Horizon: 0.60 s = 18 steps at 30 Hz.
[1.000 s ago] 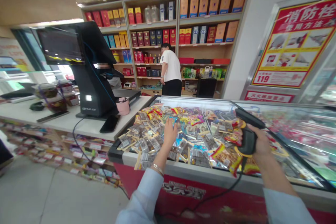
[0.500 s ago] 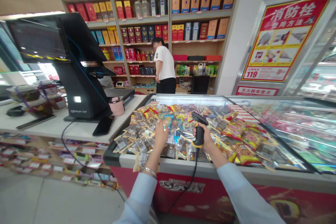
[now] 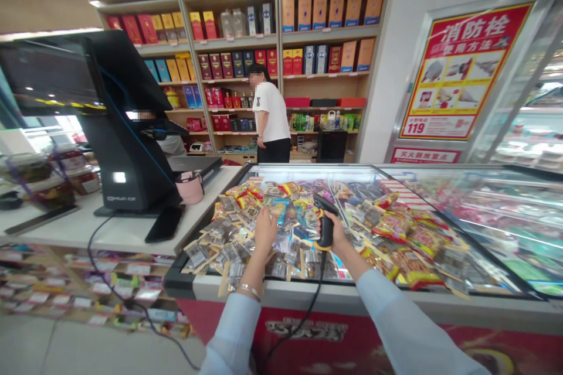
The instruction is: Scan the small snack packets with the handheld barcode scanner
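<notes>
My right hand (image 3: 338,233) is wrapped around the grip of a black and yellow barcode scanner (image 3: 326,229), its head tilted toward the left. From the scanner's base a black cable hangs down over the freezer front. My left hand (image 3: 265,234), wearing a silver bracelet, is closed with the fingertips at a small snack packet (image 3: 278,210) of tan and clear wrapping; the fingers partly hide it. Both hands are above a heap of dark snack packets on sticks (image 3: 240,252) and red-and-yellow snack bags (image 3: 393,224), spread over the glass-topped freezer (image 3: 211,288).
On the left, a white counter (image 3: 132,241) carries a black checkout terminal (image 3: 127,179), a phone (image 3: 165,224), a pink cup (image 3: 190,187) and stacked jars (image 3: 44,187). A person in a white shirt (image 3: 271,111) stands behind the freezer before shelves of boxed bottles.
The view has shifted slightly, so the freezer and counter sit lower and a little left. Both hands keep nearly the same places over the packets, and the scanner remains in the right hand.
</notes>
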Tool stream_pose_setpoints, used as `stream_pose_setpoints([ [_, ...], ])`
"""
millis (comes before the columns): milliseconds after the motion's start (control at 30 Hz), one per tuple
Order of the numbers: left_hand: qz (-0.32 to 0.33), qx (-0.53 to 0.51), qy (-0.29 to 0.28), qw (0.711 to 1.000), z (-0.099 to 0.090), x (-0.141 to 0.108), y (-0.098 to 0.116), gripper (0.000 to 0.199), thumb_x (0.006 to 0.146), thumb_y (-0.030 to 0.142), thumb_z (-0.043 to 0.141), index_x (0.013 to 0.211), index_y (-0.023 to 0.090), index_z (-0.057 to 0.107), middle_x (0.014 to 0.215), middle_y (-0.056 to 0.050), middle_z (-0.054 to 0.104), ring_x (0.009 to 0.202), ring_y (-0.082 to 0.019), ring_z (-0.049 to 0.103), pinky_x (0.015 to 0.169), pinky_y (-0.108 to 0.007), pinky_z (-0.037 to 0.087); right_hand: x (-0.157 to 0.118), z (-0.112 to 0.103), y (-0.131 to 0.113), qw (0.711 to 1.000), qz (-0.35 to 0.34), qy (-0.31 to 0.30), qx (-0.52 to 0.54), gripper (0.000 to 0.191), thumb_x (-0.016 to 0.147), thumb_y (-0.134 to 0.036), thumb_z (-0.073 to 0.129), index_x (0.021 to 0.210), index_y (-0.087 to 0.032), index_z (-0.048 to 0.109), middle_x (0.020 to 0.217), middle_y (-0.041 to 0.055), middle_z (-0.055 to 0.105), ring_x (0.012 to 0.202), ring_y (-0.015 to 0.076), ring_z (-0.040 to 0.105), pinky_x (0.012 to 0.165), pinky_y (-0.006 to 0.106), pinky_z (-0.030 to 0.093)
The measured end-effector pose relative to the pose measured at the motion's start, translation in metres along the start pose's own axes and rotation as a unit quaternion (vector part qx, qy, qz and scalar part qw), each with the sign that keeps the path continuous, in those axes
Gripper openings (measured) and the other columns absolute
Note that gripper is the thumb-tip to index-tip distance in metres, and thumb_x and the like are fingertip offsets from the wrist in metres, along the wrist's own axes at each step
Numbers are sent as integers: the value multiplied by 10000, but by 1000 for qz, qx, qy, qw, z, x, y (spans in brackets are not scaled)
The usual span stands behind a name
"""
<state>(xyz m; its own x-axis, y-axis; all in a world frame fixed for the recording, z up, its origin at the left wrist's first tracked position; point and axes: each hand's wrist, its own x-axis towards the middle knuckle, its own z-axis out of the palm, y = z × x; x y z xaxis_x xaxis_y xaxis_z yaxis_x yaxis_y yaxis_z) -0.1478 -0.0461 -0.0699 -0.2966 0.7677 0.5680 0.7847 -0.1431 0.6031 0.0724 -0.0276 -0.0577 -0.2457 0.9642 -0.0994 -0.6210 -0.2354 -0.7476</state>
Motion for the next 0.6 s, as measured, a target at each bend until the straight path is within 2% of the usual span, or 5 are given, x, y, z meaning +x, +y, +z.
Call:
stream_pose_setpoints([
  [133, -18, 24, 3, 1000, -8, 3, -4, 359, 835, 129, 402, 1163, 114, 546, 1159, -154, 623, 1123, -243, 567, 995, -400, 428, 7, -28, -23, 1000, -18, 10, 9, 254, 721, -397, 638, 619, -192, 527, 480, -16, 553, 371, 96, 497, 360, 200, 416],
  [267, -29, 86, 23, 996, -18, 1, -4, 381, 819, 74, 375, 1152, 131, 549, 1127, -132, 631, 1111, -230, 570, 968, -374, 435, 12, -43, -36, 998, -40, 28, 30, 222, 713, -386, 639, 646, -198, 542, 472, -23, 547, 361, 98, 494, 344, 201, 408],
  [400, -58, 198, 17, 978, -26, -3, 1, 344, 833, 125, 422, 1152, 112, 551, 1071, -144, 642, 1053, -258, 589, 924, -386, 442, 14, -46, -38, 999, -30, 30, 26, 212, 704, -379, 643, 658, -195, 548, 475, -22, 557, 361, 104, 498, 339, 204, 406],
  [600, -139, 326, 7, 935, -28, -10, 7, 344, 801, 287, 573, 1070, 72, 586, 1082, -204, 625, 1041, -341, 578, 863, -419, 447, 7, -35, -38, 1000, -6, -4, -15, 237, 705, -389, 648, 628, -189, 545, 486, -11, 558, 375, 103, 502, 345, 203, 401],
])
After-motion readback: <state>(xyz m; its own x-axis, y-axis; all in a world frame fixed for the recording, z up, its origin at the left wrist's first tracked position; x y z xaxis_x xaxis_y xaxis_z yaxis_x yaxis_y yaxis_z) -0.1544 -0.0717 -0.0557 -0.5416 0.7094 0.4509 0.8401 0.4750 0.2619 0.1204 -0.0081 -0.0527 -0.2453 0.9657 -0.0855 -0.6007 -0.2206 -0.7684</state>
